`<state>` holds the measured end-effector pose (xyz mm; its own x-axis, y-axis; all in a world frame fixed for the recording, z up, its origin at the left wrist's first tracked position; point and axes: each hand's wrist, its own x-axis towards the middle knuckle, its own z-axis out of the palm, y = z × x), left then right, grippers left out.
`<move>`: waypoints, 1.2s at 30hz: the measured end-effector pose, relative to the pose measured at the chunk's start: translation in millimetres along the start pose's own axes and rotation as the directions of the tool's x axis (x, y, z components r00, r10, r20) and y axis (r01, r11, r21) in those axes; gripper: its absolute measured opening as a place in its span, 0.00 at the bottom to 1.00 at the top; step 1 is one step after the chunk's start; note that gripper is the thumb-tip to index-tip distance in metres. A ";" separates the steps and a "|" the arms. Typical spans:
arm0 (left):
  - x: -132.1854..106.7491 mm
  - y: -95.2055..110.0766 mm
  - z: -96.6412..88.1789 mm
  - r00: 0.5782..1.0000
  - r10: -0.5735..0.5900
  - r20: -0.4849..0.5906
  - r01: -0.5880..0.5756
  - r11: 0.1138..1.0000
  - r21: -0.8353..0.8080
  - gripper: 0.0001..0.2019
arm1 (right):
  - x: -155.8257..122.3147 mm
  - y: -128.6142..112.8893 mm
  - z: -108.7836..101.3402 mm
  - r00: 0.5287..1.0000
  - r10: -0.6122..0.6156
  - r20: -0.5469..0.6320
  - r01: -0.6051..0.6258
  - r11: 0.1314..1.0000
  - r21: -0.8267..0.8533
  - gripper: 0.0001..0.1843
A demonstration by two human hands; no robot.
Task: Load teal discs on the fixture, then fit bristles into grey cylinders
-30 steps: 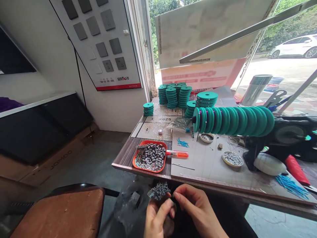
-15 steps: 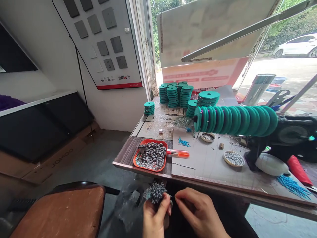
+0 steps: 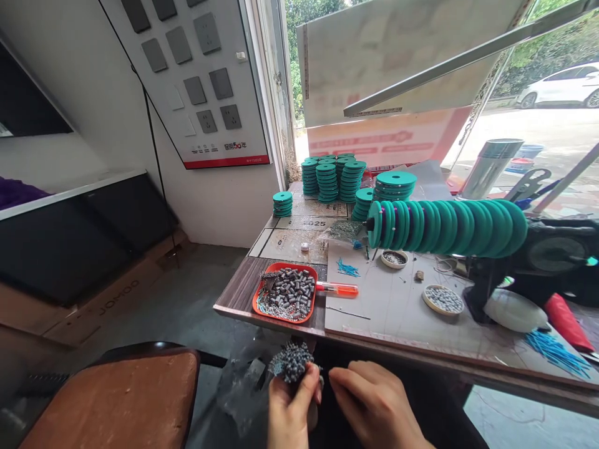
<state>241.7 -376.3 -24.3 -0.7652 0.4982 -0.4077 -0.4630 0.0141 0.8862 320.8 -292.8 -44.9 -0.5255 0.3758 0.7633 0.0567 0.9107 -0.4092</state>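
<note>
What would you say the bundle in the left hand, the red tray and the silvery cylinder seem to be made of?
Bundle: perhaps metal, dull grey, with many small knobbly tips, too fine to be sure.
Red tray: probably smooth plastic, given its even colour and rounded corners.
Silvery cylinder: likely shiny metal, from its bright reflective streaks, though a coating is possible.

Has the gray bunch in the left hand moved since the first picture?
Yes: the gray bunch in the left hand has shifted slightly to the left, judged against the orange tray.
</note>
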 end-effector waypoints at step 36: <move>-6.2 17.3 -9.3 0.980 -0.177 0.091 0.172 0.983 0.061 0.24 | 3.8 -0.7 -4.2 0.994 -0.112 -0.013 0.112 0.994 -0.018 0.18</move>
<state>234.2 -387.2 -8.5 -0.6275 0.5643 -0.5365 -0.5595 0.1525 0.8147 322.3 -291.3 -39.6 -0.5173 0.2735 0.8109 0.0127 0.9499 -0.3123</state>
